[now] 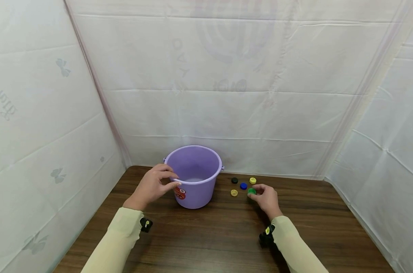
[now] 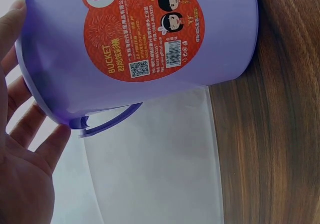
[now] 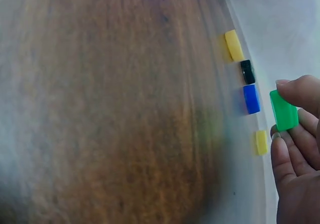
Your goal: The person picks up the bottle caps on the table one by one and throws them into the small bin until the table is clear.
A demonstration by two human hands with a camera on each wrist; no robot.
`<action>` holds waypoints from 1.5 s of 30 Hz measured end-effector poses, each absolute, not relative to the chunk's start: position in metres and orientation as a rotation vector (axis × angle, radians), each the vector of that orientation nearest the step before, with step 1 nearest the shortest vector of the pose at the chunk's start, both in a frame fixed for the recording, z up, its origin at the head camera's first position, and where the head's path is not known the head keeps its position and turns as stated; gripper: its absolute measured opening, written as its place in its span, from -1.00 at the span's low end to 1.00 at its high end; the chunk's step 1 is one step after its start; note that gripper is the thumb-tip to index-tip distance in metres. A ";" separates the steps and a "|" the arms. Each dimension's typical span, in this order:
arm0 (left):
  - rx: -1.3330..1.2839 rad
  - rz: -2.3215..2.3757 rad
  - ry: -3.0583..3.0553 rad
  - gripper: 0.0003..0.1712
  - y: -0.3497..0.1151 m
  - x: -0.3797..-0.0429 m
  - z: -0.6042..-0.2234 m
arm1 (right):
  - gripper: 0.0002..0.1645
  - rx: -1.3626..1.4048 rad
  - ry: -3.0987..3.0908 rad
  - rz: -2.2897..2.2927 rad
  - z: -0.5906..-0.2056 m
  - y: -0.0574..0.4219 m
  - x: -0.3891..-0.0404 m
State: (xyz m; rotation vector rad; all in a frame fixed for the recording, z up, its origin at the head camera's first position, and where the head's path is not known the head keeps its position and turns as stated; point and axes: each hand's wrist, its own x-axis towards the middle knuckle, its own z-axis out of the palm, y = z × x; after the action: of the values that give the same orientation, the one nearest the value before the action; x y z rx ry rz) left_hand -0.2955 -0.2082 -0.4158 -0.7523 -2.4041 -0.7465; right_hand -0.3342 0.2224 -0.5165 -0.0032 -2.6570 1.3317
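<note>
A purple bucket stands upright on the wooden table, its red printed label facing the left wrist camera. My left hand holds the bucket's rim at its left side, thumb outside and fingers reaching over the edge. To the right of the bucket, my right hand pinches a green bottle cap between thumb and fingers. In the right wrist view this cap appears above the tabletop. Close by lie a blue cap, a black cap and two yellow caps, one nearer and one farther.
White sheeting hangs behind the brown table and along both sides. The bucket and the loose caps sit near the table's far edge. A purple handle hangs at the bucket's side.
</note>
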 end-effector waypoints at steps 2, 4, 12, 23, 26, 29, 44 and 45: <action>-0.758 -0.748 -2.401 -0.83 -0.208 -0.295 -0.416 | -0.56 0.005 -2.649 1.336 -0.515 0.222 -0.334; -0.765 -0.746 -2.394 -0.83 -0.208 -0.295 -0.416 | -0.56 0.018 -2.637 1.338 -0.514 0.222 -0.334; -0.778 -0.739 -2.363 -0.82 -0.208 -0.296 -0.417 | -0.57 0.075 -2.595 1.372 -0.500 0.216 -0.332; -0.783 -0.738 -2.353 -0.82 -0.208 -0.298 -0.416 | -0.56 0.141 -2.563 1.472 -0.472 0.202 -0.324; -0.787 -0.737 -2.360 -0.82 -0.207 -0.299 -0.415 | -0.57 0.159 -2.541 1.474 -0.466 0.200 -0.323; -0.786 -0.736 -2.366 -0.83 -0.207 -0.299 -0.414 | -0.58 0.180 -2.525 1.477 -0.460 0.197 -0.321; -0.782 -0.738 -2.365 -0.84 -0.209 -0.296 -0.416 | -0.56 0.267 -2.497 1.550 -0.436 0.181 -0.313; -0.783 -0.738 -2.365 -0.84 -0.209 -0.296 -0.416 | -0.56 0.278 -2.493 1.557 -0.434 0.180 -0.313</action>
State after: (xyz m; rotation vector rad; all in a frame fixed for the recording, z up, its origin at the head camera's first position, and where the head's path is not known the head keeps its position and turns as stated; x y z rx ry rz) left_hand -0.2963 -0.2086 -0.4164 -0.7830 -2.3646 -0.7384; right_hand -0.3130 0.1804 -0.4344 0.2784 -2.4926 1.5566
